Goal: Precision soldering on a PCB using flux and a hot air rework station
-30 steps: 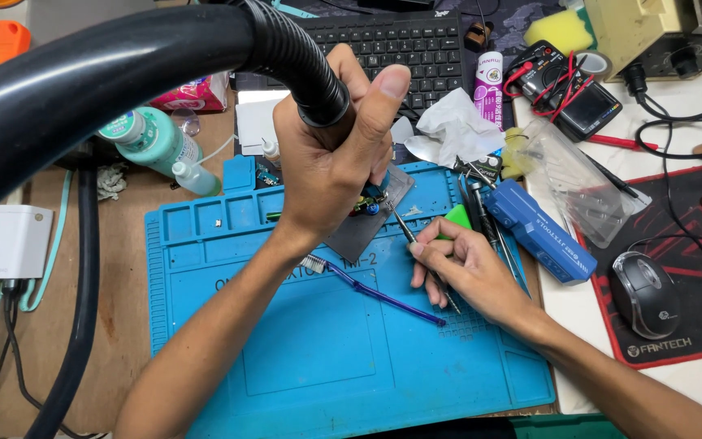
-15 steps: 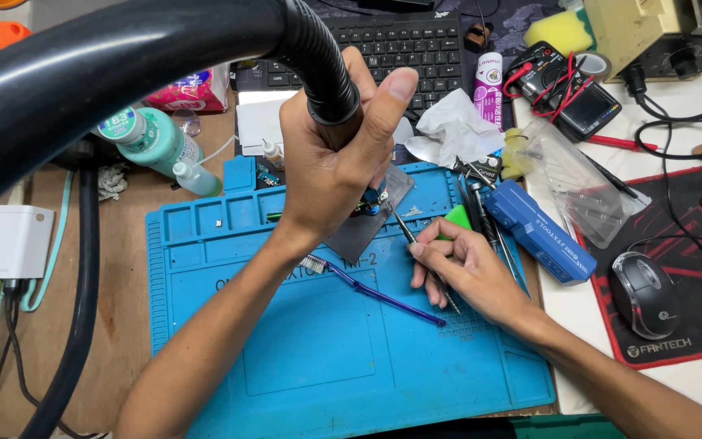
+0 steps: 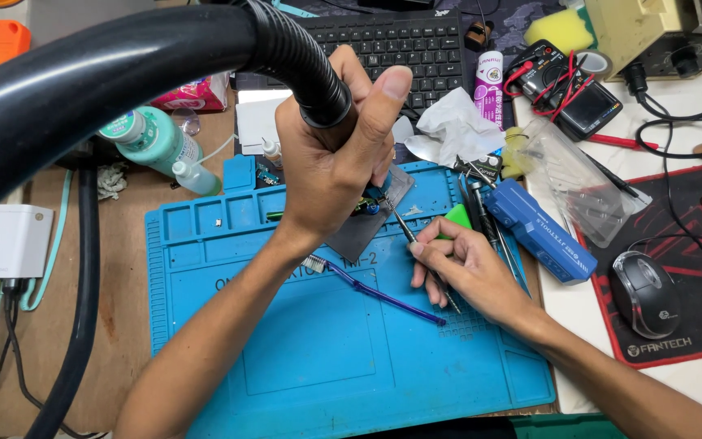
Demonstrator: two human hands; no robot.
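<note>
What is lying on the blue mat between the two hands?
In the head view, a purple brush lies on the blue mat between the left hand and the right hand, and thin tweezers reach across the gap.

Near half of blue mat [image 3: 318,366] open below the purple brush [image 3: 383,294]; hand passage free there. Far edge blocked: black hose [image 3: 123,65], left hand [image 3: 331,167], grey plate [image 3: 367,219]. Right edge crowded: blue case [image 3: 550,232], tweezers [image 3: 481,215], right hand [image 3: 469,268].
</note>
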